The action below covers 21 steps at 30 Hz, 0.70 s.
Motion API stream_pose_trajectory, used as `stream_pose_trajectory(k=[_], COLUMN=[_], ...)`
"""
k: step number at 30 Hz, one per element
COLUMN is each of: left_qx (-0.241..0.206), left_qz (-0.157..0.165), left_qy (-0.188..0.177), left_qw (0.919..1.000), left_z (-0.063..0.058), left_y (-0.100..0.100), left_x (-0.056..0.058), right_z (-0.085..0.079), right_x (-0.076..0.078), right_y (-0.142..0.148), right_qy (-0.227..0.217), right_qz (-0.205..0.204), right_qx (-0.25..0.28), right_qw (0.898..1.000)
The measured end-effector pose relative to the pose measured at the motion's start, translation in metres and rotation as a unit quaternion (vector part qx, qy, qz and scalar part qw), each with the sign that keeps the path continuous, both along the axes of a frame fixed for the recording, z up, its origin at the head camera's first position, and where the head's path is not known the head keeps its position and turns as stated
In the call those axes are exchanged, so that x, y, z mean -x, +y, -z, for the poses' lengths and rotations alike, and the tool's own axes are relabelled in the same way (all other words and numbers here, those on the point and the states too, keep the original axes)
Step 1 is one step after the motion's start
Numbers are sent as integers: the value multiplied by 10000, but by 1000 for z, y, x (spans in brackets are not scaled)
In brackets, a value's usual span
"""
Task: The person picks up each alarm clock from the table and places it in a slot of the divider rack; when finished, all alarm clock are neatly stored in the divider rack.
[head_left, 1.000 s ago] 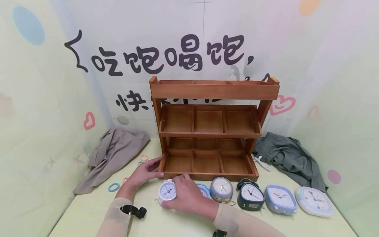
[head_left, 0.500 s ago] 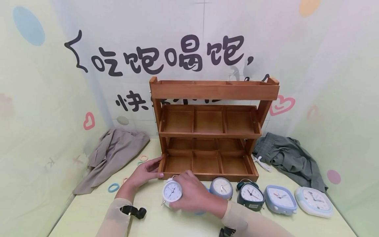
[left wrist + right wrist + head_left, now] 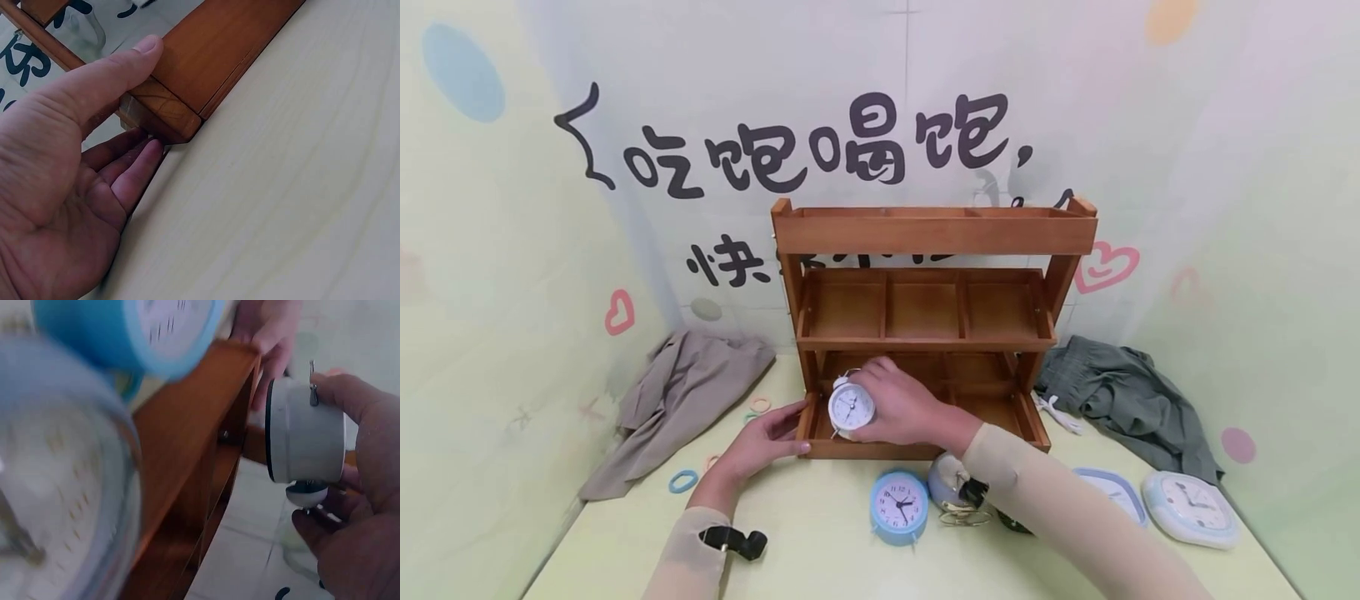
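My right hand [image 3: 898,406] grips a small white twin-bell alarm clock [image 3: 852,407] in front of the lower left compartment of a brown wooden shelf rack [image 3: 925,451]. The right wrist view shows the side of this white alarm clock [image 3: 306,431] between thumb and fingers. My left hand [image 3: 763,446] holds the rack's bottom left corner. Seen from the left wrist, the thumb of the left hand [image 3: 69,162] lies on the front board, with fingers bent against the end of the wooden rack [image 3: 200,56]. A round light-blue alarm clock [image 3: 898,507] stands before the rack.
Right of the light-blue clock are a grey-blue round clock [image 3: 942,492], a dark clock mostly behind the sleeve, a blue square clock [image 3: 1116,492] and a white oval clock [image 3: 1191,510]. Cloths lie on both sides, taupe [image 3: 681,400] and dark grey [image 3: 1127,400]. Hair ties [image 3: 683,481] lie left.
My right hand has lifted the white alarm clock from the table, up and toward the rack's lower tier. The light-blue clock is now uncovered. My left hand keeps its place on the rack.
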<state>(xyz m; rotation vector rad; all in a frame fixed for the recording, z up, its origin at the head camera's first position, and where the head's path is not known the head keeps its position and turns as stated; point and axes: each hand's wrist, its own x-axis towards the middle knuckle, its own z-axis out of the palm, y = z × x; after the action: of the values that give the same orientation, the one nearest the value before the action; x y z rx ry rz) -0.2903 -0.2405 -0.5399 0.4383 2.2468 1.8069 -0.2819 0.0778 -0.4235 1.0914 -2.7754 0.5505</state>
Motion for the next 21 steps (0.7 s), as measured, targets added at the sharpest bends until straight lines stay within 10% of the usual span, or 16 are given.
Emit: stream_pose_trajectory(k=[7, 21], left_qx=[-148, -201], left_qz=[48, 63], left_qy=[-30, -51], left_qw=[9999, 9998], left_z=[-1, -3], left_y=[1, 0], left_x=[-2, -3], right_z=[7, 20], right_x=[32, 48], right_y=[-7, -26], right_qy=[-42, -407], right_qz=[-294, -328], right_qx=[-515, -1177], right_qw=[9982, 9917])
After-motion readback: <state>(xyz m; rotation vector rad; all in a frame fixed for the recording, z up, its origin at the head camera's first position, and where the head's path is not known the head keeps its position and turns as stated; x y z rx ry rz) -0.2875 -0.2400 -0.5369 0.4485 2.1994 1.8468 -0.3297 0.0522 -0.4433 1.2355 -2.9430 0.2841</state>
